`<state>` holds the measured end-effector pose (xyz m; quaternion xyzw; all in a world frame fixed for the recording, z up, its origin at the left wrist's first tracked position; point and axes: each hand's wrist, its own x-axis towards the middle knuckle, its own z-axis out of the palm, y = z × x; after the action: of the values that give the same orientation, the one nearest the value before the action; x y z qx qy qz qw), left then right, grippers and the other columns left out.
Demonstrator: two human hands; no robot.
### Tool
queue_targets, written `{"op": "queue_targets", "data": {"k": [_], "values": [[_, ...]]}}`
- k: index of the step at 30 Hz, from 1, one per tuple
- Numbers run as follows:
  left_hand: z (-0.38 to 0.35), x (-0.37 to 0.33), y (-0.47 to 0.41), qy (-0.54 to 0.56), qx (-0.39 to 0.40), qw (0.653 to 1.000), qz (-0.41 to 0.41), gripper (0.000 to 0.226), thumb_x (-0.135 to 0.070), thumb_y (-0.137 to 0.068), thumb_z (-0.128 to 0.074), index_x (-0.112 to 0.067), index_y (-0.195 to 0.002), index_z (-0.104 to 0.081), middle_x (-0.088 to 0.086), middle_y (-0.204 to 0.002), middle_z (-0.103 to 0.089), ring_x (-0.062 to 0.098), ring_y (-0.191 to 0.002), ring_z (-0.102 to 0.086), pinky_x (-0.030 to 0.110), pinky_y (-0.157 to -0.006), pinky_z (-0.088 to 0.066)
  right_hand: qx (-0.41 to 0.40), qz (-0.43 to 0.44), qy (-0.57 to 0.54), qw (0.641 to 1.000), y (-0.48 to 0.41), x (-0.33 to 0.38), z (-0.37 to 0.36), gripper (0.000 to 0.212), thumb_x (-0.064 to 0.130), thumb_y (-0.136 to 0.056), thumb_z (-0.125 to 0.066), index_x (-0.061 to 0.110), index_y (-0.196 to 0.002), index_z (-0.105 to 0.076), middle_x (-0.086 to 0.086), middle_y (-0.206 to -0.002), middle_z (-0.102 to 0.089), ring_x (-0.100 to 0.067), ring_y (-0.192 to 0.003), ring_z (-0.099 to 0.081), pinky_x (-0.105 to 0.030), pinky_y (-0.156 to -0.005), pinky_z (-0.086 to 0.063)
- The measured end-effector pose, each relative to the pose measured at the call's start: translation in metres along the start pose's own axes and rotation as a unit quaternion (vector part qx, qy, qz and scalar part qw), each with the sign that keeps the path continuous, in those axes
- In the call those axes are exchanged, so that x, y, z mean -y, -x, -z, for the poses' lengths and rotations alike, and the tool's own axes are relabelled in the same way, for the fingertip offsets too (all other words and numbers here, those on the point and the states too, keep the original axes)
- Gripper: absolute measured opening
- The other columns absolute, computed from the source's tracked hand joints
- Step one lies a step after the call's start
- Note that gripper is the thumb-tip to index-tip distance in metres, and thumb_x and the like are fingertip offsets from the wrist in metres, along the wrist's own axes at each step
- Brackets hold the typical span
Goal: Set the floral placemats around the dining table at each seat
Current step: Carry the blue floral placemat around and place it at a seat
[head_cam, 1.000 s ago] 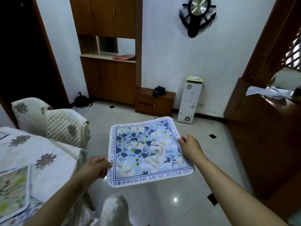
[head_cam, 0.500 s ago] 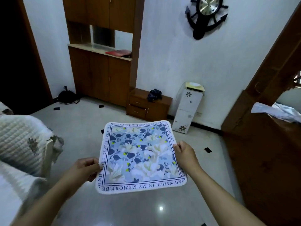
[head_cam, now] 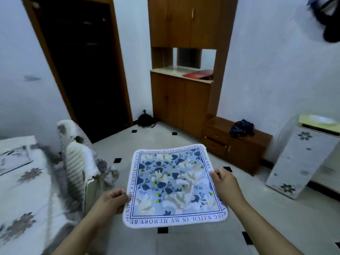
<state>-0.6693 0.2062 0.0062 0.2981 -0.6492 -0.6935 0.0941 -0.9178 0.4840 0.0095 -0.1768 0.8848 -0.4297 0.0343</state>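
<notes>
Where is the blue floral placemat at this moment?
In the head view, the blue floral placemat is centre frame, held flat in the air over the tiled floor between the left hand and right hand, right of the covered chair.

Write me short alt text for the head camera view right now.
Two hands hold a blue floral placemat flat above a tiled floor, left hand and right hand gripping opposite edges. A cloth-covered dining table and covered chair sit at left; a wooden cabinet stands behind.
</notes>
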Motion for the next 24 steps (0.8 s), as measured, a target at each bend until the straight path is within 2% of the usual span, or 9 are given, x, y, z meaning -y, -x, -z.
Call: {"op": "queue_targets", "data": {"k": [2, 8, 13, 15, 18, 21, 24], "values": [[0.006, -0.009, -0.015, 0.007, -0.045, 0.999, 0.004, 0.024, 0.004, -0.090, -0.057, -0.005, -0.069, -0.065, 0.028, -0.081, -0.061, 0.033, -0.081, -0.047, 0.033, -0.065, -0.038, 0.034, 0.029, 0.003, 0.999, -0.047, 0.014, -0.018, 0.035, 0.033, -0.094, -0.051, 0.007, -0.071, -0.050, -0.005, -0.064, -0.055, -0.018, -0.059, -0.050, -0.031, -0.052, -0.033], [0.049, -0.041, -0.092, 0.016, -0.129, 0.991, -0.012, 0.025, 0.001, -0.089, -0.060, -0.010, -0.069, -0.071, 0.029, -0.086, -0.072, 0.030, -0.074, -0.065, 0.042, -0.077, -0.053, 0.088, 0.089, 0.017, 0.992, -0.179, 0.063, -0.102, 0.035, 0.034, -0.094, -0.050, 0.014, -0.066, -0.047, 0.001, -0.061, -0.054, -0.015, -0.057, -0.049, -0.028, -0.048, -0.027], [0.089, -0.064, -0.207, 0.023, -0.156, 0.987, -0.030, 0.016, -0.004, -0.091, -0.059, -0.001, -0.079, -0.068, 0.029, -0.086, -0.073, 0.030, -0.066, -0.069, 0.029, -0.054, -0.056, 0.097, 0.095, 0.016, 0.991, -0.294, 0.101, -0.166, 0.036, 0.037, -0.094, -0.048, 0.008, -0.073, -0.051, -0.002, -0.062, -0.054, -0.016, -0.054, -0.047, -0.029, -0.048, -0.026], [0.103, -0.077, -0.252, 0.026, -0.152, 0.988, -0.027, 0.014, -0.006, -0.093, -0.057, 0.005, -0.088, -0.065, 0.029, -0.089, -0.073, 0.033, -0.070, -0.070, 0.031, -0.056, -0.057, 0.100, 0.092, 0.014, 0.991, -0.336, 0.117, -0.185, 0.036, 0.038, -0.094, -0.049, 0.011, -0.071, -0.049, 0.001, -0.060, -0.053, -0.014, -0.053, -0.046, -0.028, -0.047, -0.025], [0.123, -0.103, -0.317, 0.029, -0.152, 0.988, -0.027, 0.014, -0.004, -0.093, -0.056, 0.007, -0.089, -0.064, 0.031, -0.091, -0.072, 0.036, -0.076, -0.066, 0.037, -0.065, -0.051, 0.109, 0.093, 0.023, 0.989, -0.402, 0.142, -0.214, 0.034, 0.040, -0.094, -0.048, 0.013, -0.074, -0.052, -0.001, -0.063, -0.058, -0.016, -0.055, -0.051, -0.027, -0.047, -0.028], [0.143, -0.125, -0.369, 0.022, -0.169, 0.985, -0.027, 0.014, -0.001, -0.092, -0.056, 0.008, -0.084, -0.063, 0.040, -0.090, -0.066, 0.035, -0.078, -0.053, 0.040, -0.069, -0.039, 0.108, 0.106, 0.020, 0.988, -0.464, 0.168, -0.245, 0.032, 0.038, -0.094, -0.049, 0.011, -0.078, -0.056, -0.004, -0.068, -0.062, -0.019, -0.060, -0.057, -0.028, -0.049, -0.032], [0.168, -0.140, -0.424, 0.018, -0.193, 0.981, -0.016, 0.014, -0.001, -0.092, -0.056, 0.002, -0.081, -0.064, 0.043, -0.086, -0.063, 0.034, -0.078, -0.048, 0.033, -0.060, -0.036, 0.116, 0.123, 0.026, 0.985, -0.528, 0.188, -0.291, 0.034, 0.037, -0.094, -0.050, 0.010, -0.074, -0.052, 0.000, -0.061, -0.056, -0.014, -0.052, -0.048, -0.027, -0.046, -0.026]]}}
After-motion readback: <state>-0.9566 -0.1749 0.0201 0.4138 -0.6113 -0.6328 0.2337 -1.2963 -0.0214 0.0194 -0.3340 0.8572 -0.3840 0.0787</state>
